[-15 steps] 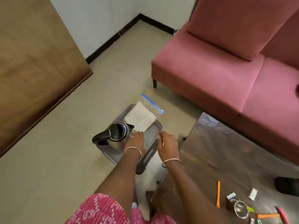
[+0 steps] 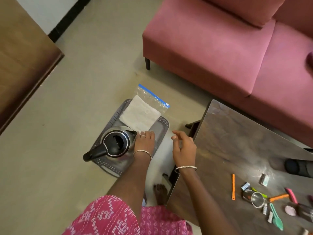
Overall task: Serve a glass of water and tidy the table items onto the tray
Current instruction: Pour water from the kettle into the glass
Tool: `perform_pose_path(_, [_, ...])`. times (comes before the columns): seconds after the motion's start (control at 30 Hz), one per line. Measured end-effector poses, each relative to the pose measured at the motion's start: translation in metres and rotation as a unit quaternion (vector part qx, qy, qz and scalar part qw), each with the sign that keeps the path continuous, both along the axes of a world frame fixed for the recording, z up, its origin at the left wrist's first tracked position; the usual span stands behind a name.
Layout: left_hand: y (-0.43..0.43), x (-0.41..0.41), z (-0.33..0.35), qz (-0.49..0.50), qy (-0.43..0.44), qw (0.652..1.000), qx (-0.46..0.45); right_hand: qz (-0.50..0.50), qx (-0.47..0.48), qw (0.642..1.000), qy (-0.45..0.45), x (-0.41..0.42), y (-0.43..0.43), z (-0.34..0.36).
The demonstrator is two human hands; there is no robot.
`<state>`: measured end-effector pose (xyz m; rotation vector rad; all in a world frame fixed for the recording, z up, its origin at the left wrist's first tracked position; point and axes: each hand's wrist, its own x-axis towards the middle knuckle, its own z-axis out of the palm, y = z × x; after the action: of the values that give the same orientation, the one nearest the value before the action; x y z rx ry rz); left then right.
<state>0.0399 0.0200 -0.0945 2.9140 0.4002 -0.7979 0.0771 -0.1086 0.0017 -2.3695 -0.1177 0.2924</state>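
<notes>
Left hand [image 2: 145,139] is laid flat on the tray [image 2: 160,128] beside the kettle [image 2: 116,145], nothing gripped, right hand [image 2: 183,147] half open and empty, and the glass [image 2: 257,199] plus bits on the table [image 2: 237,141] are yet to be tidied, so early days probably.

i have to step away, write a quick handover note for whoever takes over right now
Left hand: resting on the grey perforated plastic tray beside the steel kettle with black handle; no visible grip.
Right hand: open, empty, hovering between tray and dark wooden table.
Tray sits on the floor, holding the kettle and a clear zip bag with white cloth.
Done: kettle and bag on tray.
Left: small items, orange stick and round metal strainer among them, lie on the table; no served glass of water visible.
</notes>
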Motion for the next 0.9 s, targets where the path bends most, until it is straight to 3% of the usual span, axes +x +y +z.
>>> perform_pose_path(0.2, [0.004,0.001,0.008,-0.066,-0.003,0.998,-0.001,-0.064,-0.001,0.998,0.008,0.001,0.0,0.008])
perform_pose_path(0.37, [0.011,-0.014,0.054,-0.154,-0.028,0.987,0.025,-0.09,0.036,0.995,0.004,-0.005,0.008,0.022])
perform_pose_path(0.5, [0.018,-0.034,0.074,-0.156,-0.046,0.985,-0.06,-0.093,0.063,0.994,-0.003,-0.013,0.014,0.04])
perform_pose_path(0.67, [0.043,-0.084,0.124,-0.026,-0.15,0.967,-0.203,-0.093,0.111,0.989,0.005,-0.029,0.02,0.066])
perform_pose_path(0.9, [0.082,-0.163,0.18,0.243,-0.331,0.861,-0.299,-0.063,0.154,0.981,0.103,-0.056,0.043,0.065])
